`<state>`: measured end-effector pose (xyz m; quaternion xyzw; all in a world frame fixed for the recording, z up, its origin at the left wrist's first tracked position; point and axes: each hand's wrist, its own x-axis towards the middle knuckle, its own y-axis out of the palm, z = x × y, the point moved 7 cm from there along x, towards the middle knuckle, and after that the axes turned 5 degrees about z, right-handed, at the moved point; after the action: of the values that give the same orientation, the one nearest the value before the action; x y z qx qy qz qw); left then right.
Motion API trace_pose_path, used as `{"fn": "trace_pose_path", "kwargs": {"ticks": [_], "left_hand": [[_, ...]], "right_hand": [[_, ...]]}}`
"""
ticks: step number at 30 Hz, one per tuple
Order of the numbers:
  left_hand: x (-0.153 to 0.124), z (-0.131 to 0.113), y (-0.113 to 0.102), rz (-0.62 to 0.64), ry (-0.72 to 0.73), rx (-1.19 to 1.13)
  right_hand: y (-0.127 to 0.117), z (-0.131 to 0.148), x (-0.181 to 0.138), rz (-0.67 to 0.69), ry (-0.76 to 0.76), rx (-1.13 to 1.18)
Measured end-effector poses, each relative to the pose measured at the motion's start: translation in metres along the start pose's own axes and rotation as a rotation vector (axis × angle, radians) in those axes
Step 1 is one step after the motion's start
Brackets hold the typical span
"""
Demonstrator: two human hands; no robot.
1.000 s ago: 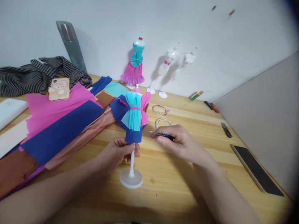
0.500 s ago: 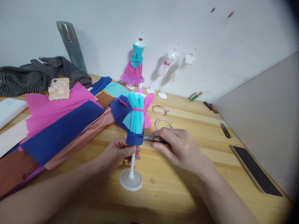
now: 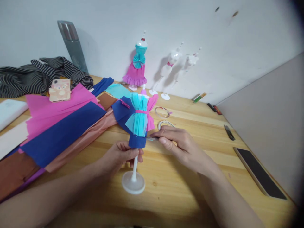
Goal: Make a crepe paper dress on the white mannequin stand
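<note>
A miniature dress form (image 3: 134, 183) stands upright on its round white base in front of me. Its outfit is a turquoise paper top (image 3: 139, 118) with pink at one side, a pink band round the waist, and a dark blue paper skirt (image 3: 136, 141). My left hand (image 3: 122, 154) is closed round the stem just under the skirt. Held in my right hand (image 3: 179, 144) is a pair of small scissors (image 3: 152, 138). The blades point left and reach the skirt's right edge; most of the handles are hidden by my fingers.
Pink, blue and brown crepe paper sheets (image 3: 64, 133) cover the left, with a phone (image 3: 60, 90) on them. Behind are a dressed form (image 3: 136, 68) and two bare ones (image 3: 172, 58). To the right lie wire coils (image 3: 162, 112), a utility knife (image 3: 229, 132) and a dark-screened device (image 3: 258, 172).
My right hand has turned slightly and the scissors look narrower, their blades closer together at the skirt's edge. My left hand keeps its hold; the dress form has barely shifted.
</note>
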<state>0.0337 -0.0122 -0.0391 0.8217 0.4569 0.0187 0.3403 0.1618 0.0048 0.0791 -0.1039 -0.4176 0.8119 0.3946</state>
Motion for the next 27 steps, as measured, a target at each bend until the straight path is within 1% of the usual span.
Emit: {"fn": "trace_pose_path", "kwargs": {"ticks": [8, 17, 27], "left_hand": [[0.0, 0.0, -0.003, 0.008, 0.026, 0.056], [0.001, -0.003, -0.005, -0.036, 0.048, 0.101], [0.001, -0.001, -0.005, -0.039, 0.04, 0.129]], "right_hand": [[0.002, -0.004, -0.001, -0.014, 0.061, -0.009], [0.01, -0.007, 0.0, 0.05, 0.141, 0.201], [0.012, -0.004, 0.004, 0.027, 0.128, 0.204]]}}
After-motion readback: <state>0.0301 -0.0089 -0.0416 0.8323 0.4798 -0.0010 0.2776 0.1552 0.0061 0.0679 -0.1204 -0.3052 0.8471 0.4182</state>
